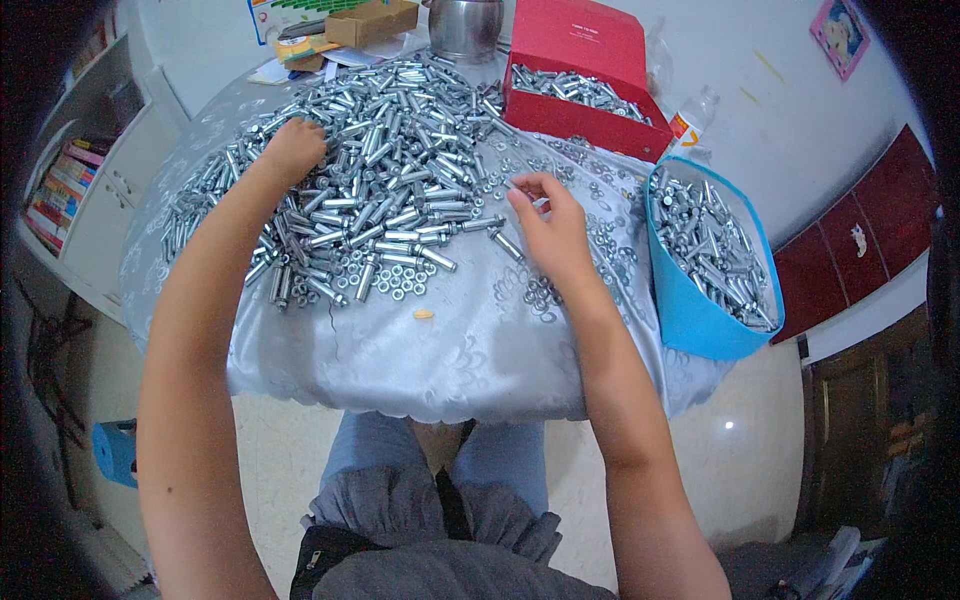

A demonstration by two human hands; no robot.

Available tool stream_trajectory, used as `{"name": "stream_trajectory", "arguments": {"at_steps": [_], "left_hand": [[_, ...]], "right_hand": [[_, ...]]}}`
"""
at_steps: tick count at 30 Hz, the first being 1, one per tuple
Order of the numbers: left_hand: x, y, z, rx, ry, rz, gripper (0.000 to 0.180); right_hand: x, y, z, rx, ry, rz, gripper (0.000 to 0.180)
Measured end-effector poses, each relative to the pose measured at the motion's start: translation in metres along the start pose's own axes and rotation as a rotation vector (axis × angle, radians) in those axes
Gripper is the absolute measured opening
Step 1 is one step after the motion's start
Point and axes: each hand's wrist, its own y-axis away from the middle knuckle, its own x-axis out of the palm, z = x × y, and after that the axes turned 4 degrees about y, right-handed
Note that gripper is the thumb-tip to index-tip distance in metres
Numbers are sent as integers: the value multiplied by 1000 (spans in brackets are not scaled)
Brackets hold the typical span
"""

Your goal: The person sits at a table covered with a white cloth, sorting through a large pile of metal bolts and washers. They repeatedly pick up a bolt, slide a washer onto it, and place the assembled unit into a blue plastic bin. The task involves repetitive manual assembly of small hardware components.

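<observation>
Left hand (293, 148) was down on the far-left side of the bolt pile (380, 170), fingers curled into the bolts; couldn't tell if anything was actually gripped. Right hand (548, 228) sat at the pile's right edge, fingers pinched closed on a small silver part (540, 203), too small to identify. A loose bolt (506, 244) lay just left of that hand. The pile covered most of the tabletop (460, 350), which carried a pale patterned cloth. Nuts (385, 283) were scattered along the pile's near edge, more of them right of the right hand. A small tan bit (424, 314) lay alone on the cloth, nearer the person. Blue tub (700, 320) stood at the right edge of the tabletop, filled with bolts. Red box (580, 60) sat at the far side with its lid up, also holding bolts. Steel pot (465, 25) stood left of the box.
</observation>
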Motion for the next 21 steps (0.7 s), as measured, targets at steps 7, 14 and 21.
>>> {"name": "stream_trajectory", "arguments": {"at_steps": [7, 14, 21], "left_hand": [[-21, 13, 2, -73, 361, -192, 15], [-90, -1, -101, -430, 1641, -619, 22], [-116, 3, -173, -272, 2128, -590, 15]], "right_hand": [[1, -2, 10, -33, -60, 35, 15], [1, 1, 13, 294, -685, 230, 18], [0, 5, 16, 230, -592, 295, 22]]}}
